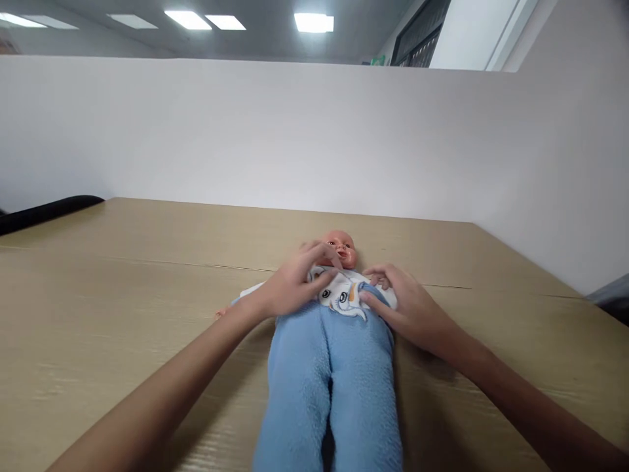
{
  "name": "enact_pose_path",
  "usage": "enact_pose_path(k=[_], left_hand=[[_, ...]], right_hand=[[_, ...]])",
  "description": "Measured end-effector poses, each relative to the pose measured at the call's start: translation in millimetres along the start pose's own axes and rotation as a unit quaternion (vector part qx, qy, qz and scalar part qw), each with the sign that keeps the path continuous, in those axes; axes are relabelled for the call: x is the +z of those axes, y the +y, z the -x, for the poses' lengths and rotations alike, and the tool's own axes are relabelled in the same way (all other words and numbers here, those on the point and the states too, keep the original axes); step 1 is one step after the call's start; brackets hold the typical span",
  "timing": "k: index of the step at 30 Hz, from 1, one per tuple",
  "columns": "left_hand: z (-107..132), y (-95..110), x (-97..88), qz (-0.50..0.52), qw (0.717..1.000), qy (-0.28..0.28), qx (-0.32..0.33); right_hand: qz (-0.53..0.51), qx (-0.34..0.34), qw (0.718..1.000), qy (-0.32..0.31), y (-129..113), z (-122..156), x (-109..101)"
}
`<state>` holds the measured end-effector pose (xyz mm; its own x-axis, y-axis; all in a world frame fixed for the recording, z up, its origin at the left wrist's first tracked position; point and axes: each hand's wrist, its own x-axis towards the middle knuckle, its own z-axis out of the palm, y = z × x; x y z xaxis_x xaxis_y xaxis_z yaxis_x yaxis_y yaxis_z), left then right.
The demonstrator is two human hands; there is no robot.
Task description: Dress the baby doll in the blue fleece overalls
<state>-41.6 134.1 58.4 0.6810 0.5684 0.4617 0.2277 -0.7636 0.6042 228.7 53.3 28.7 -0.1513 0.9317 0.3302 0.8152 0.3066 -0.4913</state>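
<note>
Legs: the doll's (299, 367) blue-clad legs point back at the person, lying between the forearms.
Long axis: straight away from the person, head farthest.
Right hand (407, 305): at the chest's right side, thumb and fingers apart; cannot tell whether it grips cloth.
Left hand (299, 278): over the chest, loosely curved, thumb apart, nearer the head (346, 244).
Table (122, 275): wood-toned, beneath the doll.
Behind: white partition (295, 131), then ceiling lights (313, 23).

Open counter (162, 236) flanks the doll's head (345, 241) at 9 and 3 o'clock, leaving room to pass; a white partition (275, 131) (beyond the far edge) bars 12 o'clock.
</note>
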Motion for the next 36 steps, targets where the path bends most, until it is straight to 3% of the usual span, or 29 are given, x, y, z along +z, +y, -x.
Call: enact_pose_path(k=[3,7,10,13,16,22,28,30,36], left_hand=[[-16,20,28.5,-0.109,0.994,-0.023,0.013],[-38,19,63.1,-0.224,0.973,-0.052,-0.011],[-48,13,74.3,-0.232,0.966,-0.117,-0.010],[-48,9,77.9,-0.255,0.959,-0.125,-0.003],[-43,7,81.5,-0.264,0.960,-0.093,0.001],[-34,6,86.7,-0.227,0.973,-0.042,0.014],[-29,8,87.0,-0.134,0.988,-0.029,0.069],[-28,9,88.4,-0.099,0.991,-0.024,0.082],[-24,15,87.2,-0.023,0.997,0.042,0.062]], right_hand=[[0.017,0.011,1.000,0.019,31,41,-12],[0.017,0.051,0.998,-0.021,66,91,-22],[-0.014,0.073,0.997,-0.039,81,114,-26],[-0.062,0.085,0.994,-0.038,86,122,-28],[-0.166,0.134,0.977,-0.020,87,118,-28],[-0.367,0.199,0.903,0.105,82,86,-20],[-0.491,0.197,0.841,0.115,74,42,-5],[-0.509,0.193,0.835,0.081,70,31,2],[-0.495,0.124,0.860,0.024,62,21,29]])
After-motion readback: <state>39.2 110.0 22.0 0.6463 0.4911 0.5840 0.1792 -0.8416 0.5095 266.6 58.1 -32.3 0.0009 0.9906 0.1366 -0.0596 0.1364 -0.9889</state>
